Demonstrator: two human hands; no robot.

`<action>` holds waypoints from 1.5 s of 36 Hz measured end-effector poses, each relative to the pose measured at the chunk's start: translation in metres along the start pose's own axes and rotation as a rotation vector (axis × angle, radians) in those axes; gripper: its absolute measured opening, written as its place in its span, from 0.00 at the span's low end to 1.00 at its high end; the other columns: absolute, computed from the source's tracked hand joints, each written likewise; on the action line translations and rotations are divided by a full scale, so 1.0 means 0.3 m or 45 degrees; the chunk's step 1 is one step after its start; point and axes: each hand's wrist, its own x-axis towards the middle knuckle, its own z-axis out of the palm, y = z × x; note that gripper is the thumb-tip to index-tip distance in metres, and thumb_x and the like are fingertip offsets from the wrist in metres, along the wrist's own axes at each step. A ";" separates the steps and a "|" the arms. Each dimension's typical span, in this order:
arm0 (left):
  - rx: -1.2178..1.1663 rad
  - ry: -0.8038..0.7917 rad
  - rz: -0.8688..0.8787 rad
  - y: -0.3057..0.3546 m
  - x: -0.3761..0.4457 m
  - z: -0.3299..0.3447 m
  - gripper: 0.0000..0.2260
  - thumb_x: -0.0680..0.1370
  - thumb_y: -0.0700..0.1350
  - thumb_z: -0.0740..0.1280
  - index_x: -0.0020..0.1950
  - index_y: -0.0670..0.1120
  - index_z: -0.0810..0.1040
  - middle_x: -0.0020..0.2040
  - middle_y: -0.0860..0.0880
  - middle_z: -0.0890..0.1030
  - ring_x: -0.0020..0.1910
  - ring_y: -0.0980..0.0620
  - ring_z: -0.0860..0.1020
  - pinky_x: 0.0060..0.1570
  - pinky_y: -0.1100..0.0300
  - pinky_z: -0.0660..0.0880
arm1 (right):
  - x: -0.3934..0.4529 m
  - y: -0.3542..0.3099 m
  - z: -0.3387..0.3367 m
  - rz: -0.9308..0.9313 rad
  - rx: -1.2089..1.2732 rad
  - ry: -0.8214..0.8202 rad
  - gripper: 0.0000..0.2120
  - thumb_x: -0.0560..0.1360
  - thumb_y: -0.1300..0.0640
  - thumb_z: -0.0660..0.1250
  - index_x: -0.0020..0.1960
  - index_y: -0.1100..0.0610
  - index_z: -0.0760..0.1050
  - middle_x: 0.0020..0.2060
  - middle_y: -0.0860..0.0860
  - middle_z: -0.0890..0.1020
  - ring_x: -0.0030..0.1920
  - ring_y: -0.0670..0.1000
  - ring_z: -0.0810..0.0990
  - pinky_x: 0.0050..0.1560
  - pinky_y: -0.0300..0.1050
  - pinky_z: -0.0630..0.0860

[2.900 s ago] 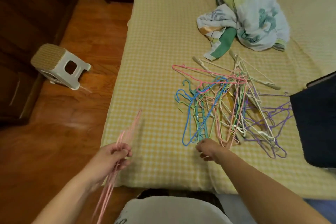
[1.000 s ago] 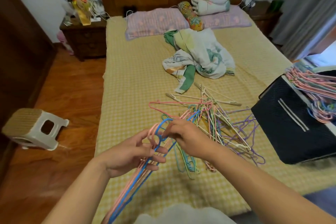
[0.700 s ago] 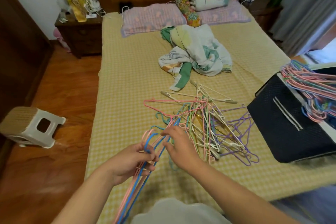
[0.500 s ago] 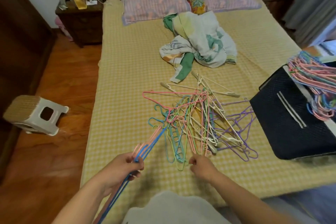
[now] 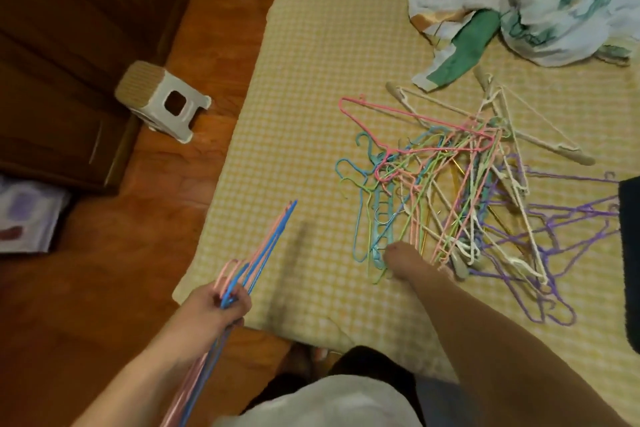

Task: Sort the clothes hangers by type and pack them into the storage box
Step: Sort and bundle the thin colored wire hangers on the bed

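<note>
Your left hand (image 5: 214, 305) is clamping the pink-and-blue bundle (image 5: 256, 253), now one blue hanger richer. Your right hand (image 5: 403, 258) is back down at the pile (image 5: 450, 191) at two o'clock, fingers hidden, grip unclear. Sorting's progressing.
</note>
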 end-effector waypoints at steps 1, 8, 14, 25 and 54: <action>-0.047 0.012 -0.022 -0.017 -0.008 0.000 0.09 0.77 0.34 0.71 0.39 0.43 0.77 0.33 0.49 0.76 0.32 0.53 0.71 0.37 0.62 0.68 | 0.017 -0.014 0.023 -0.008 -0.050 -0.050 0.17 0.83 0.62 0.55 0.68 0.66 0.73 0.57 0.62 0.77 0.56 0.60 0.78 0.59 0.48 0.73; -0.084 0.051 -0.113 -0.073 -0.068 -0.011 0.11 0.79 0.32 0.66 0.40 0.43 0.79 0.37 0.44 0.76 0.36 0.50 0.69 0.39 0.56 0.66 | 0.084 0.010 0.128 0.222 0.163 -0.010 0.15 0.78 0.60 0.61 0.62 0.65 0.76 0.45 0.59 0.77 0.43 0.58 0.77 0.48 0.51 0.77; -0.085 0.062 -0.116 -0.073 -0.095 -0.043 0.11 0.79 0.32 0.67 0.38 0.43 0.76 0.34 0.44 0.76 0.31 0.53 0.71 0.30 0.66 0.69 | -0.114 0.003 0.101 0.162 0.463 0.300 0.14 0.79 0.57 0.65 0.62 0.63 0.75 0.57 0.59 0.80 0.58 0.60 0.77 0.51 0.46 0.67; -0.175 0.034 0.060 0.001 -0.043 -0.093 0.06 0.78 0.33 0.69 0.43 0.41 0.78 0.38 0.43 0.78 0.34 0.49 0.75 0.37 0.57 0.70 | -0.433 0.073 -0.023 0.028 0.625 0.954 0.12 0.81 0.55 0.62 0.63 0.54 0.75 0.46 0.58 0.84 0.50 0.61 0.81 0.48 0.51 0.75; -0.187 -0.163 0.157 0.107 0.036 -0.145 0.05 0.78 0.37 0.71 0.45 0.45 0.78 0.40 0.44 0.79 0.39 0.45 0.77 0.41 0.53 0.72 | -0.647 0.201 -0.008 0.046 1.500 0.884 0.09 0.80 0.65 0.63 0.58 0.62 0.79 0.28 0.50 0.76 0.23 0.45 0.72 0.22 0.37 0.68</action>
